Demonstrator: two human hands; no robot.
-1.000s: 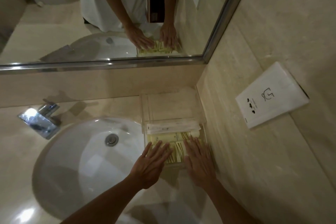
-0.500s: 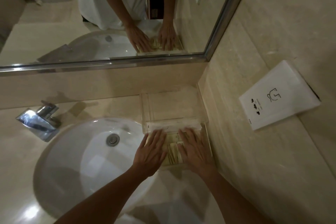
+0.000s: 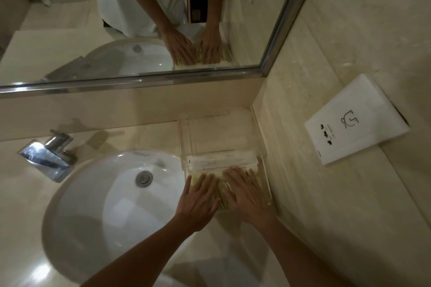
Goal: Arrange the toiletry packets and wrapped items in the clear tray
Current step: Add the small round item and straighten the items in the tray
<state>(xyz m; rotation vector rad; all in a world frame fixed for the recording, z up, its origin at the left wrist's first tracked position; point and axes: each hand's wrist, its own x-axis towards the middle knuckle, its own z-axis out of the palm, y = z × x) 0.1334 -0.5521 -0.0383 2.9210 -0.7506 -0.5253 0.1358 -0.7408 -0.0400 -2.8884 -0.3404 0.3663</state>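
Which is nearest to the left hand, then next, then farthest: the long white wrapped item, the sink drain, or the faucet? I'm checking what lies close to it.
From the left hand, in the head view:
1. Long white wrapped item, just beyond the fingertips, in the clear tray.
2. Sink drain, to the left in the basin.
3. Faucet, far left on the counter.

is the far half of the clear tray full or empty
Apparently empty: the far half of the clear tray shows only bare counter colour through it. The white wrapped items and yellow packets lie nearer.

White basin (image 3: 98,205), chrome tap (image 3: 47,155), framed mirror (image 3: 116,18), wall socket plate (image 3: 354,121)
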